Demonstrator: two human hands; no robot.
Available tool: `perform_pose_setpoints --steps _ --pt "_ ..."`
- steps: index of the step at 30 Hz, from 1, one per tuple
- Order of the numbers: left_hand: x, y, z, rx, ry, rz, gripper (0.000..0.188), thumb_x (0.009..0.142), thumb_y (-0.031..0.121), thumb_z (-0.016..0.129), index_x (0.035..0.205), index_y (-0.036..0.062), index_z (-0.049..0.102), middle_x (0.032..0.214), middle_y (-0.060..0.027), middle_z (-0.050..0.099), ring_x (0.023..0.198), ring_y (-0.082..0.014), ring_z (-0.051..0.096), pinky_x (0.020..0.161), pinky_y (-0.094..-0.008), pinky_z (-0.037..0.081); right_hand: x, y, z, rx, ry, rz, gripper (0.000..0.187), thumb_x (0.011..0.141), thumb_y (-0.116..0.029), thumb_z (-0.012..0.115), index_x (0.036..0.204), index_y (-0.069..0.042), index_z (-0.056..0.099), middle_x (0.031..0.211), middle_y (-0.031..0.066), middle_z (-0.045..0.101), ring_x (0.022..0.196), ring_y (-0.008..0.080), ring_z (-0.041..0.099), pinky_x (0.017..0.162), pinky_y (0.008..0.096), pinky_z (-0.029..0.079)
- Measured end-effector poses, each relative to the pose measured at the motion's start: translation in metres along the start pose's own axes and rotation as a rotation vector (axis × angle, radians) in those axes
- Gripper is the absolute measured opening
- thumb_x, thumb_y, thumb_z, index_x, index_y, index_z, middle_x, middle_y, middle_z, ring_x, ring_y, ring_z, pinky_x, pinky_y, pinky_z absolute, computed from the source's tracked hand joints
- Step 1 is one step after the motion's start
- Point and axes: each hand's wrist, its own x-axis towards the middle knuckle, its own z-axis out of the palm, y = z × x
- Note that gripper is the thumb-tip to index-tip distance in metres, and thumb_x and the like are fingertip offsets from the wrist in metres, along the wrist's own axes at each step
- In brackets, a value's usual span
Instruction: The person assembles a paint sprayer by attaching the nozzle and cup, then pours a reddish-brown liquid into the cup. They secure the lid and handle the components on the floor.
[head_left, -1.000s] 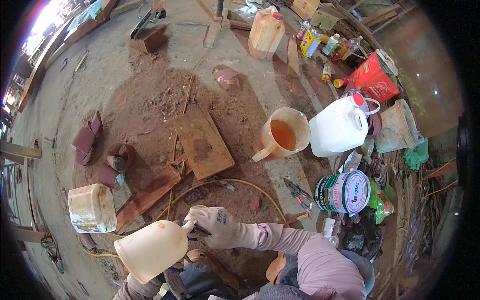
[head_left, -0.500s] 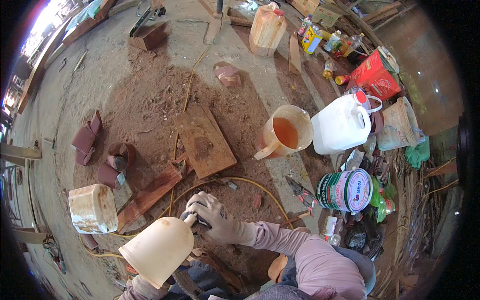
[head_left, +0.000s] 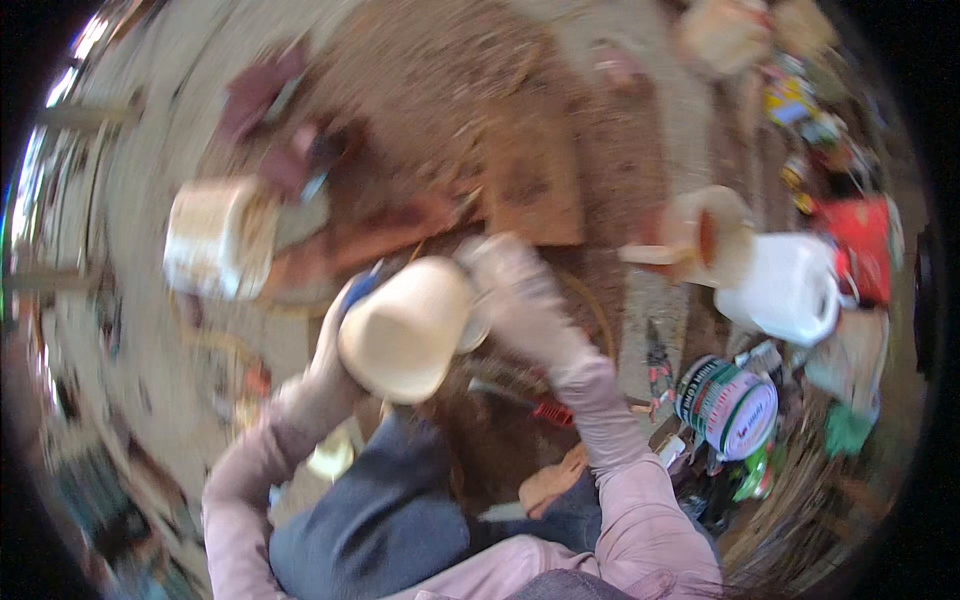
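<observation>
A cream plastic mug [head_left: 405, 335] is held up in front of me, tilted so its wide end is turned toward me and to the left. Around its left side curls my left hand [head_left: 335, 345], gloved, with a bit of dark blue showing beside it. My right hand [head_left: 512, 295], also gloved, closes at the mug's far right end, by the handle; motion blurs its fingers. Below the right forearm lies a tool with red grips [head_left: 553, 412], partly hidden.
A wooden board [head_left: 535, 180] lies on dirt ahead. To the left stands a stained pale container [head_left: 215, 240]. On the right are a clear jug of reddish liquid [head_left: 715, 235], a white jerrycan [head_left: 785, 285], a labelled paint bucket [head_left: 728, 405] and pliers [head_left: 658, 365].
The view has swung, shifting the floor things up and right. The mug has turned its wide end toward me. My left hand has come into fuller view at its side.
</observation>
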Motion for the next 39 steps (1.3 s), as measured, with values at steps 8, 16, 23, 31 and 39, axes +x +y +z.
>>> perform_pose_setpoints --steps 8,16,23,31,39 --pt "0.039 -0.05 -0.026 -0.165 -0.121 0.07 0.046 0.105 0.049 0.051 0.124 0.0094 0.066 0.119 -0.0099 0.071 0.107 -0.0212 0.067 0.099 -0.0398 0.054 0.005 -0.068 -0.004 0.035 0.112 -0.466 0.064 0.068 -0.052 0.086 0.118 -0.015 0.072 0.133 0.022 0.058 0.119 0.0397 0.061 0.098 0.0501 0.052" --pt "0.036 -0.077 -0.034 0.959 0.137 0.77 0.051 0.104 0.024 0.044 0.149 -0.0002 0.041 0.149 -0.0194 0.046 0.14 -0.029 0.045 0.119 -0.0371 0.034 0.027 -0.065 -0.007 0.058 0.137 -0.293 0.058 0.069 -0.026 0.086 0.119 -0.001 0.07 0.123 0.0227 0.065 0.115 0.0368 0.066 0.097 0.0458 0.056" --pt "0.016 -0.073 -0.034 1.117 0.269 0.86 0.053 0.109 0.029 0.04 0.153 0.0018 0.036 0.15 -0.0205 0.043 0.141 -0.0328 0.042 0.12 -0.039 0.03 0.029 -0.069 0.005 0.057 0.175 -0.399 0.058 0.069 -0.026 0.085 0.12 -0.002 0.069 0.125 0.0216 0.063 0.119 0.0372 0.063 0.098 0.0459 0.056" --pt "0.01 -0.062 -0.038 0.907 0.235 1.024 0.056 0.108 0.024 0.045 0.154 -0.0023 0.028 0.14 -0.0296 0.042 0.127 -0.0425 0.045 0.112 -0.046 0.035 0.023 -0.066 0.01 0.066 0.25 -0.521 0.078 0.065 -0.043 0.094 0.13 -0.014 0.063 0.129 0.0202 0.059 0.118 0.0385 0.062 0.092 0.0478 0.059" --pt "0.006 -0.057 -0.038 0.974 0.299 1.151 0.055 0.107 0.02 0.044 0.152 -0.0054 0.027 0.132 -0.0289 0.044 0.118 -0.0403 0.047 0.106 -0.047 0.037 0.029 -0.07 0.015 0.11 0.28 -0.56 0.078 0.066 -0.04 0.094 0.133 -0.015 0.062 0.13 0.0196 0.058 0.118 0.0385 0.062 0.094 0.0481 0.059"
